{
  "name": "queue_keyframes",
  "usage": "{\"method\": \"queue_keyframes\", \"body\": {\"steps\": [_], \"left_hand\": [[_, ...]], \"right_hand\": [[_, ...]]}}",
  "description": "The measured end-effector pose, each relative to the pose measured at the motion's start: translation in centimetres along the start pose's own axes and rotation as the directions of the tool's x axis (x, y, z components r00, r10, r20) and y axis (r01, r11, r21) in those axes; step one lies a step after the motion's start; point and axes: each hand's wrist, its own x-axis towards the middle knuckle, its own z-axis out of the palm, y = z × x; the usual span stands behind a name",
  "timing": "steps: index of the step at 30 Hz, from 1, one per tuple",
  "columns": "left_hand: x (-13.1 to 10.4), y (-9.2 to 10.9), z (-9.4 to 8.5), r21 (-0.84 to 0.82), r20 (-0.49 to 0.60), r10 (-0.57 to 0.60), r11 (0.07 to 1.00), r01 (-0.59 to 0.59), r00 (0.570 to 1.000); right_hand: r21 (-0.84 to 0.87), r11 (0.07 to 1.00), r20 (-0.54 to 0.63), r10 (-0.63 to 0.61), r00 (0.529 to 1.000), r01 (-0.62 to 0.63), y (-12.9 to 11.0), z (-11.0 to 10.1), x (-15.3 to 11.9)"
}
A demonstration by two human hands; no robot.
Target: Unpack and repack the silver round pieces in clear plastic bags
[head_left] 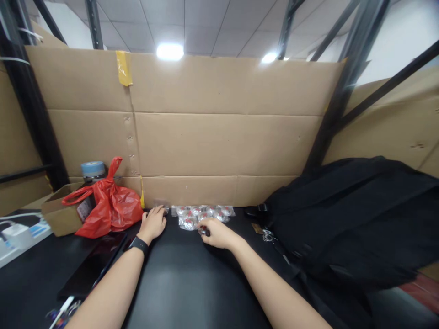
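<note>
My right hand is closed on a small, dark reddish round piece in shiny clear wrapping, at the front of a group of wrapped packets. These clear packets with silvery, red-marked round contents lie in two rows on the black tabletop, close to the cardboard wall. To their left, my left hand lies palm down with its fingers stretched forward. Beside its fingertips is another bit of clear packaging, partly covered by the fingers. A dark watch is on my left wrist.
A red plastic bag and a cardboard box with a blue-lidded container stand left. Nearer are a dark tablet or phone and a power strip. A large black backpack fills the right; a cardboard wall closes the back.
</note>
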Motion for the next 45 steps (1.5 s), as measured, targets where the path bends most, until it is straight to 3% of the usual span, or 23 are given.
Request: {"method": "queue_keyframes", "body": {"steps": [5, 8, 12, 17, 22, 27, 36, 40, 42, 45], "left_hand": [[-0.2, 0.9, -0.6, -0.069, -0.086, 0.09, 0.993, -0.096, 0.992], [-0.4, 1.7, -1.2, -0.102, -0.089, 0.156, 0.981, -0.164, 0.984], [-1.2, 3.3, -1.8, -0.138, -0.006, 0.324, 0.937, -0.321, 0.946], [-2.2, 5.7, -1.9, -0.137, 0.053, 0.461, 0.882, -0.451, 0.886], [-2.1, 6.4, -1.5, -0.075, 0.036, 0.442, 0.895, -0.439, 0.896], [-2.1, 6.8, -1.6, 0.009, 0.015, 0.447, 0.894, -0.447, 0.894], [-1.7, 6.7, -1.3, 0.0, -0.149, 0.385, 0.921, -0.39, 0.911], [-1.5, 6.5, -1.2, -0.039, -0.174, 0.354, 0.93, -0.366, 0.919], [-1.5, 6.6, -1.3, -0.087, -0.175, 0.352, 0.925, -0.37, 0.92], [-1.6, 7.0, -1.5, -0.17, -0.191, 0.338, 0.913, -0.371, 0.921]], "right_hand": [[-0.009, 1.0, -0.066, 0.017, 0.998, -0.018, 1.1, -1.3, -0.4], [-0.067, 0.988, -0.151, 0.129, 0.98, -0.14, 2.6, -2.6, -0.9], [-0.02, 0.993, -0.038, 0.117, 0.992, -0.117, 3.9, -3.3, -1.3], [0.044, 0.997, 0.087, 0.062, 0.994, -0.066, 3.2, -2.5, -1.1], [0.048, 0.999, 0.043, 0.014, 0.999, -0.017, 2.0, -2.1, -0.9], [0.127, 0.991, 0.156, -0.063, 0.986, 0.044, 0.7, -2.2, -0.7], [0.242, 0.97, 0.24, -0.085, 0.967, 0.025, -1.2, -1.8, -0.7], [0.262, 0.965, 0.128, -0.019, 0.992, -0.015, -1.5, -1.5, -0.6], [0.232, 0.973, -0.054, 0.02, 0.998, -0.006, -1.2, -1.4, -0.4], [0.196, 0.981, -0.322, 0.063, 0.945, 0.001, -0.4, -1.1, -0.1]]}}
